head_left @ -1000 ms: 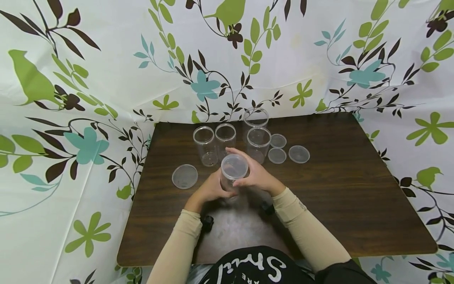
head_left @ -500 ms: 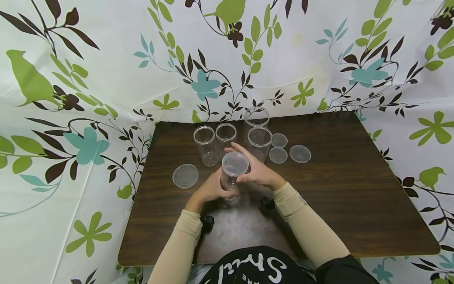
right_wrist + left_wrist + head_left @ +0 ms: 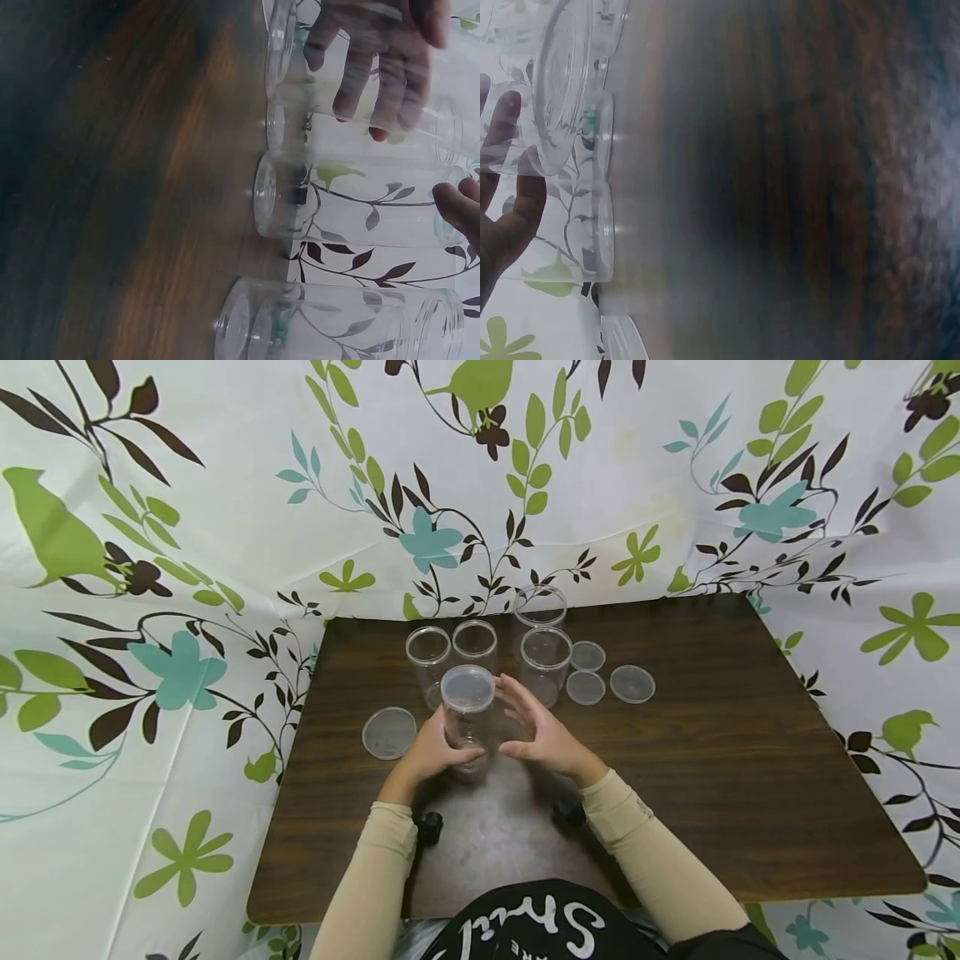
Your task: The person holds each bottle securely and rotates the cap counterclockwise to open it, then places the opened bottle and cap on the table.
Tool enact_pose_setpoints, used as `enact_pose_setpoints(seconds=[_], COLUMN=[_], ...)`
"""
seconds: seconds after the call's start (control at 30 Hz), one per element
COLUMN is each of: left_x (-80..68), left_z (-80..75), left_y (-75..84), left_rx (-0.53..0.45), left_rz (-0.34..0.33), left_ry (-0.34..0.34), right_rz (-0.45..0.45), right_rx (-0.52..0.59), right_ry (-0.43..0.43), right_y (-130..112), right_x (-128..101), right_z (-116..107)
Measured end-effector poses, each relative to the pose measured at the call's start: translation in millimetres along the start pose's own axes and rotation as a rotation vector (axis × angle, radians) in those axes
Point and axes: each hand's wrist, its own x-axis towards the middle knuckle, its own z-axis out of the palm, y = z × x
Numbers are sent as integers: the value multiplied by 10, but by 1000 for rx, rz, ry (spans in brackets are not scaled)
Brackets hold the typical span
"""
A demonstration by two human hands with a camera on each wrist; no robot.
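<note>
My left hand (image 3: pixel 429 750) grips a tall clear plastic jar (image 3: pixel 470 727) from its left side, thumb across the front. A frosted round lid (image 3: pixel 468 687) sits on top of the jar. In the left wrist view the jar's base (image 3: pixel 561 90) shows above the table level, with the left fingers (image 3: pixel 529 199) around it. My right hand (image 3: pixel 549 742) is just to the right of the jar, thumb and fingers spread apart and holding nothing. In the right wrist view, left-hand fingers (image 3: pixel 356 82) show through the clear wall.
Behind the hands stand lidless clear jars: two narrower ones (image 3: pixel 429 652) at left, a wide one (image 3: pixel 545 656) and another (image 3: pixel 540 602) behind it. Two small lids (image 3: pixel 586 688) and a larger lid (image 3: pixel 632 684) lie to their right. One wide lid (image 3: pixel 390 732) lies left on the brown table (image 3: pixel 735 777).
The lidded jar has moved left and slightly away from the body in the left hand. The right hand, which was holding it too, has let go and opened beside it.
</note>
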Motion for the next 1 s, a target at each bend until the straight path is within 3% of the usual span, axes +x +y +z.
enact_pose_setpoints(seconds=[0.5, 0.73, 0.87, 1.0], left_x=[10, 54, 44, 40], left_z=[16, 104, 130, 144], left_y=[-22, 5, 105, 73], left_rx=[56, 6, -62, -56], left_rz=[16, 82, 73, 65], left_ry=[-5, -95, -163, -217], right_rz=[27, 0, 10, 64], right_rx=[-107, -80, -95, -12], right_ry=[19, 26, -41, -206], right_y=[-34, -21, -16, -15], right_x=[38, 197, 282, 332], right_z=[114, 62, -37, -173])
